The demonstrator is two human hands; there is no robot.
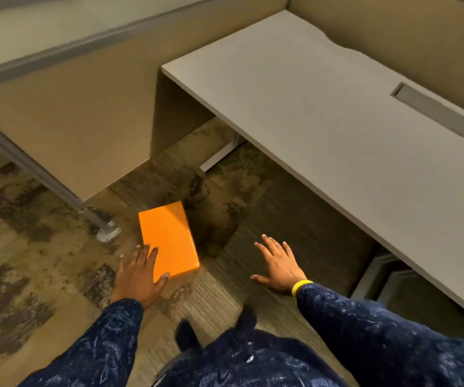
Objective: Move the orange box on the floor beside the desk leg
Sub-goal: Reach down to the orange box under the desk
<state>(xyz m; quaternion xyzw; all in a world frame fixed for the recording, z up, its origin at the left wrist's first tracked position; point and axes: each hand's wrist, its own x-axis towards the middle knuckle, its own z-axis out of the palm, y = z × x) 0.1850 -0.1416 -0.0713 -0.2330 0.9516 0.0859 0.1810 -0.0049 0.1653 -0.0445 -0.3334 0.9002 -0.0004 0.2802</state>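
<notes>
A flat, rectangular orange box (pixel 168 241) with a smooth, slightly glossy top lies on the floor (pixel 43 263), which is covered in carpet tiles of mottled brown and tan, some with a fine ribbed weave. The box sits just beside the grey metal foot (pixel 108 231) of a partition panel (pixel 66 129), whose face is a plain tan board edged by a grey metal rail. The left hand (pixel 138 276) is spread wide, fingers splayed, over the box's near left corner; its fingertips overlap the orange surface, though whether they press on it or hover just above cannot be told. The right hand (pixel 278 265) is also open and flat, fingers fanned, over bare carpet well to the right of the box and holding nothing. A yellow band (pixel 301 286) circles the right wrist, and both arms wear dark blue patterned sleeves (pixel 365 311). To the right stands a bench (pixel 323 107) with a smooth, matte, pale grey top, a slab side panel and a long grey slot set in near its far edge. A white metal leg (pixel 221 155) shows on the carpet under it.
</notes>
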